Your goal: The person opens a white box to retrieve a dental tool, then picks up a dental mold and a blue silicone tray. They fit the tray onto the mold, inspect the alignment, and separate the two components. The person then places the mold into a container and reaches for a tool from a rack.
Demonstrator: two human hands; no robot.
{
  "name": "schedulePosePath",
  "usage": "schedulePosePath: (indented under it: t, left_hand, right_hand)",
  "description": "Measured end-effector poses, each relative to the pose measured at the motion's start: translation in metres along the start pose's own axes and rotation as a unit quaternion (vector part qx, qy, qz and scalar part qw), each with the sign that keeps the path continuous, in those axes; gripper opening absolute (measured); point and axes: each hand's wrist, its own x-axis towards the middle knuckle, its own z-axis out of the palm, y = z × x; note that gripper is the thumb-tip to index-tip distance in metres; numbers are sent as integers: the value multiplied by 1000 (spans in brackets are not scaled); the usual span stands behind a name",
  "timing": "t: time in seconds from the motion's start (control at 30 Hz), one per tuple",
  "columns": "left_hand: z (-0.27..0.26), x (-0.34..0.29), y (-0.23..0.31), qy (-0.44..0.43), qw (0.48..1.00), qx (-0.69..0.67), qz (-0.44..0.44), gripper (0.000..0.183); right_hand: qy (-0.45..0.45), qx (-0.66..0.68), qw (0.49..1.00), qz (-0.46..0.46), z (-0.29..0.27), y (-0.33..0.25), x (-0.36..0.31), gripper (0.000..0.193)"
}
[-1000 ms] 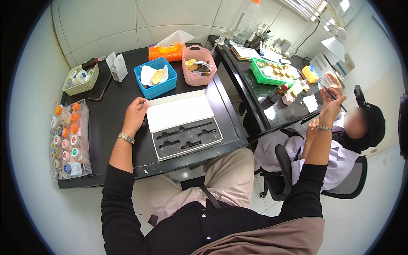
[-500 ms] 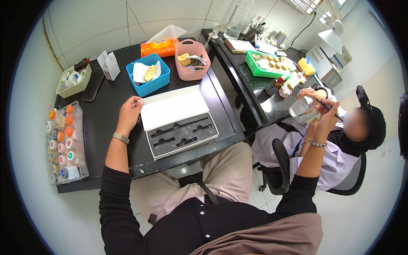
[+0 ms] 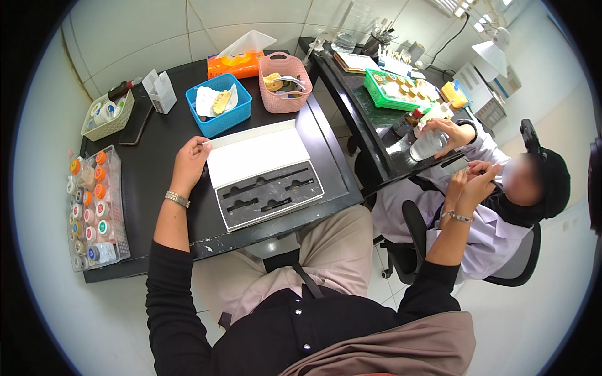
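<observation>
The white case [image 3: 257, 150] lies on the black desk with its lid laid back. My left hand [image 3: 191, 164] pinches the lid's left corner. In the case's dark foam insert [image 3: 269, 195] are several narrow slots; some hold small black pieces. Out to the right, my right hand [image 3: 475, 191] is raised with fingers closed, close to a co-worker's hand; what it holds, if anything, is hidden. The co-worker's other hand [image 3: 453, 135] grips a clear container [image 3: 428, 146] at the edge of the second table.
A blue basket [image 3: 241, 118] with a yellowish dental cast, a pink basket [image 3: 285, 103] and orange tissues [image 3: 235, 66] stand behind the case. A rack of capped jars [image 3: 97, 213] lines the left side. The seated co-worker [image 3: 489, 232] is close on my right.
The dark slim stick in my right hand no longer shows clearly, and that hand has moved slightly down and left. The co-worker's hand has shifted up and left with the clear container.
</observation>
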Motion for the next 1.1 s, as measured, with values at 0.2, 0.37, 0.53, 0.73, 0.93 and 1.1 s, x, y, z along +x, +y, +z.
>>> schedulePosePath:
  t: [0.2,0.37,0.53,0.73,0.93,1.1]
  left_hand:
    - [2,-2,5,-3,1000,-13,0,18]
    - [3,3,-3,-3,1000,-2,17,17]
    - [2,1,-4,11,1000,13,8,18]
    - [3,1,-2,15,1000,19,11,19]
    - [2,2,-4,12,999,34,15,19]
    - [2,2,-6,10,999,23,29,20]
  right_hand:
    - [-72,-122,989,31,-1,40,-21,52]
    - [-96,-293,940,-148,13,68,-23,29]
    - [-130,-352,927,-10,44,47,-37,45]
    - [-93,-383,919,-28,53,78,-30,70]
    - [-133,-311,941,18,63,97,-12,70]
    - [-156,-282,946,34,65,82,-17,66]
